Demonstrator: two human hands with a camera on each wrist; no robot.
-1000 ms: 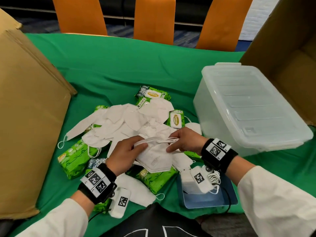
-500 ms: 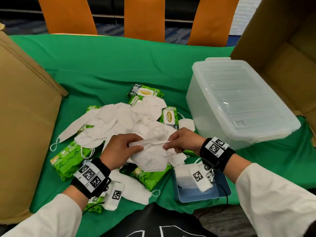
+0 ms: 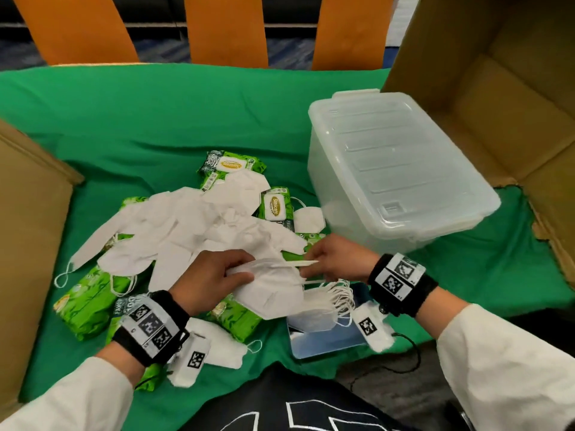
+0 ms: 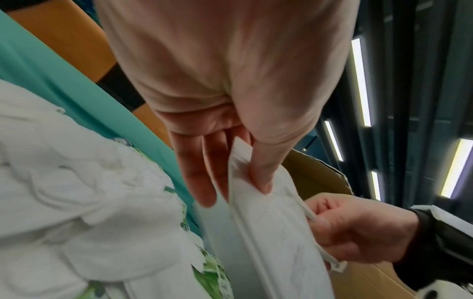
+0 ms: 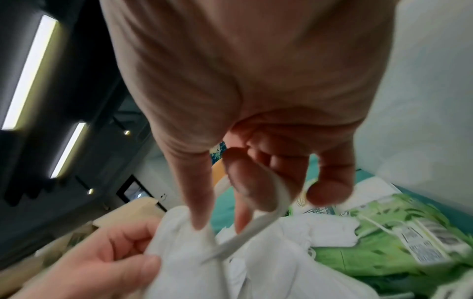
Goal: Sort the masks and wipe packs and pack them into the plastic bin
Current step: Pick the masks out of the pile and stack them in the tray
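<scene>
A folded white mask (image 3: 273,287) is held above the pile between both hands. My left hand (image 3: 214,275) pinches its left end between thumb and fingers (image 4: 261,174). My right hand (image 3: 336,262) has an ear strap (image 5: 258,228) of the mask hooked round its curled fingers. A heap of loose white masks (image 3: 186,231) lies on the green cloth, mixed with green wipe packs (image 3: 233,166) (image 3: 87,303). A small stack of masks (image 3: 317,312) sits on a blue lid (image 3: 326,340) below my right wrist. The clear plastic bin (image 3: 392,172) stands right of the pile, lid on.
Open cardboard boxes stand at the left (image 3: 28,244) and at the far right (image 3: 497,88). Orange chair backs (image 3: 227,29) line the table's far edge. Green cloth (image 3: 155,119) shows beyond the pile. One more mask (image 3: 224,346) lies near the front edge.
The mask held between both hands has stayed above the pile. My right hand has drawn the strap a little to the right, stretching it out flat.
</scene>
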